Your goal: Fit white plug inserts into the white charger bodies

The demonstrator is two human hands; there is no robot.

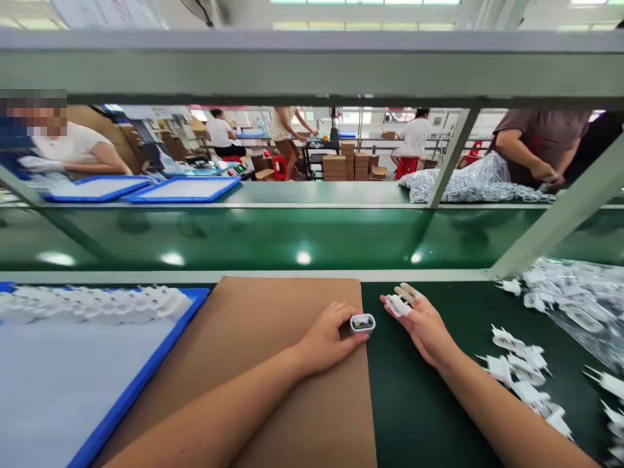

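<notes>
Left hand [325,338] pinching a small white charger body [362,322] at the cardboard sheet's [273,364] right edge, open end facing the camera. Right hand [423,323] just beside, palm up, fingers cradling a white plug piece [397,305] over the green desk [439,403].

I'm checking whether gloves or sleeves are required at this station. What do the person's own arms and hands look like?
Both arms are bare up to the frame's edge: no sleeves show. The left hand and right hand wear no gloves, and no watch, ring or wristband is visible. The right hand's fingertips look pale, perhaps covered by finger cots; that is unclear.
</notes>
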